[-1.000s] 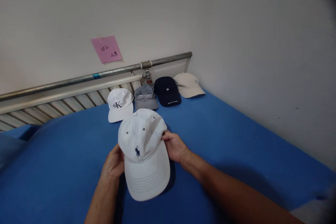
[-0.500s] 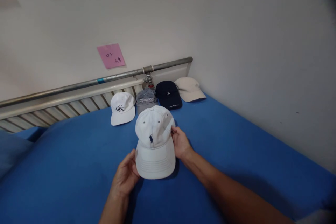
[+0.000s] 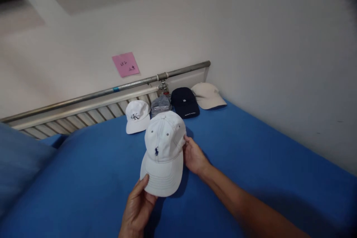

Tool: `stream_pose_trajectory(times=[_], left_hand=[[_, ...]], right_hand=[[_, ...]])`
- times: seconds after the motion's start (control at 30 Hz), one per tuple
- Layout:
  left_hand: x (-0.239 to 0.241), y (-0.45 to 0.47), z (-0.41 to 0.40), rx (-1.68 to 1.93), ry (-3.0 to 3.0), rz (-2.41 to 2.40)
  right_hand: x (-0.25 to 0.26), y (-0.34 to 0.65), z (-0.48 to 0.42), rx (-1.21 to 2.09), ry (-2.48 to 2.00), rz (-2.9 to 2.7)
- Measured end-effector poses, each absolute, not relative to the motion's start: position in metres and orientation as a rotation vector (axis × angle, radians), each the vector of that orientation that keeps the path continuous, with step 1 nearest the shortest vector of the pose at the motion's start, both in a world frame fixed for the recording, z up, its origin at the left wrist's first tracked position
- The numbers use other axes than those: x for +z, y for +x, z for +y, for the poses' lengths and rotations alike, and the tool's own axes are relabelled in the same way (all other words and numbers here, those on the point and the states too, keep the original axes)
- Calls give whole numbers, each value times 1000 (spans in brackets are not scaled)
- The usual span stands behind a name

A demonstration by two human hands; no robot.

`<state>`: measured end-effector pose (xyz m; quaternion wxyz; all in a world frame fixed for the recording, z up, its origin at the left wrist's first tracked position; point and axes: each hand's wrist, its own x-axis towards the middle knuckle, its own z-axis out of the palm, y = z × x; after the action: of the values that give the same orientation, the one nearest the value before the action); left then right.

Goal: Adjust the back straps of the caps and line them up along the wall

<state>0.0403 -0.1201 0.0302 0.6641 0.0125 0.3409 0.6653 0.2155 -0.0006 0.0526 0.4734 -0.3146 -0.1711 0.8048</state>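
Note:
I hold a white cap with a small navy horse logo (image 3: 163, 148) over the blue bed sheet (image 3: 83, 178). My left hand (image 3: 138, 208) pinches the front edge of its brim, thumb on top. My right hand (image 3: 193, 156) grips the cap's right side near the crown. Behind it, a row of caps lies by the wall: a white cap with black letters (image 3: 137, 116), a grey cap (image 3: 161, 104) partly hidden by the held one, a navy cap (image 3: 185, 102) and a beige cap (image 3: 208, 95).
A metal pipe (image 3: 111, 90) and a white slatted rail (image 3: 69, 113) run along the wall behind the bed. A pink note (image 3: 125, 64) is stuck on the wall. The right wall (image 3: 279, 63) borders the bed. A blue pillow (image 3: 19, 167) lies at left.
The cap has moved away from me toward the row of caps and tilted slightly. My left hand slid from the cap's side to the brim's front edge. The view has tilted up.

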Motion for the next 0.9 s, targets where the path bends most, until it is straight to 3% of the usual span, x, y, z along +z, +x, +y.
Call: stream_pose_trajectory(times=[0.2, 0.43, 0.9], left_hand=[[38, -27, -136, 1608, 79, 768], [66, -106, -128, 1982, 69, 878], [36, -198, 28, 2116, 69, 839]], right_hand=[[49, 213, -7, 2007, -894, -427], [41, 206, -11, 2098, -942, -501], [31, 199, 2, 2164, -962, -585]])
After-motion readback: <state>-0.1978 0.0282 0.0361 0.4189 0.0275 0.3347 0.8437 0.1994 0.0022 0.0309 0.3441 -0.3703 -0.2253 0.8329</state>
